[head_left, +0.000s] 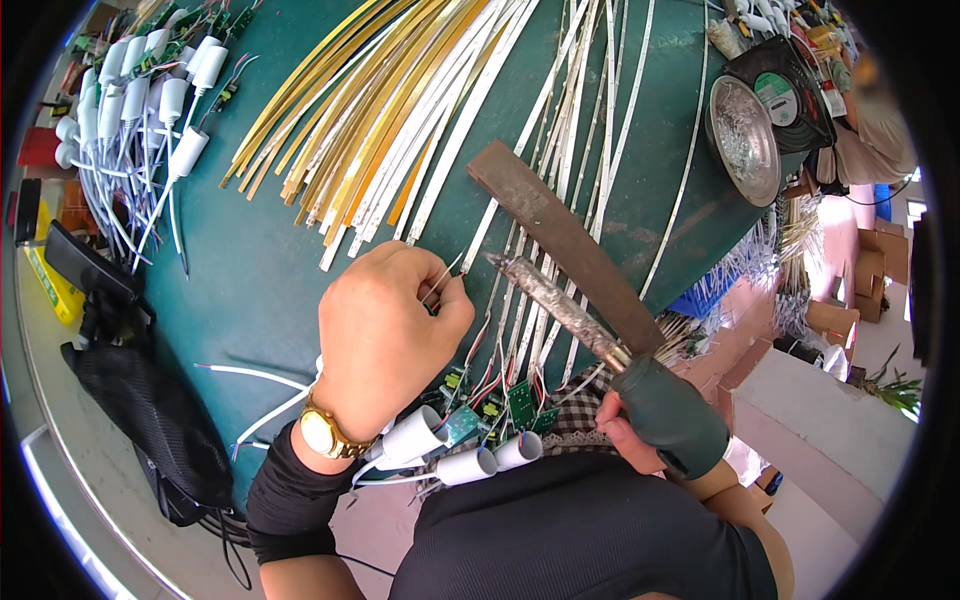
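My left hand [390, 310], with a gold watch on its wrist, pinches thin wires [432, 291] beside the end of a narrow white LED strip [480, 235]. My right hand [628, 436] grips a soldering iron [672, 412] by its dark green handle. The iron's tip points up and left, a short way right of my left fingertips. A rusty flat metal bar [570, 240] lies across several strips, behind the iron. At the table's near edge, white cylindrical housings [467, 466] and green circuit boards [520, 405] hang together with wires.
A bundle of yellow and white strips [390, 120] fans over the green table [250, 300]. White housings with cables [130, 95] pile up at far left, above a black mesh bag [150, 420]. A metal dish [743, 140] and wire spool [785, 95] stand at far right; cardboard boxes [880, 265] lie beyond.
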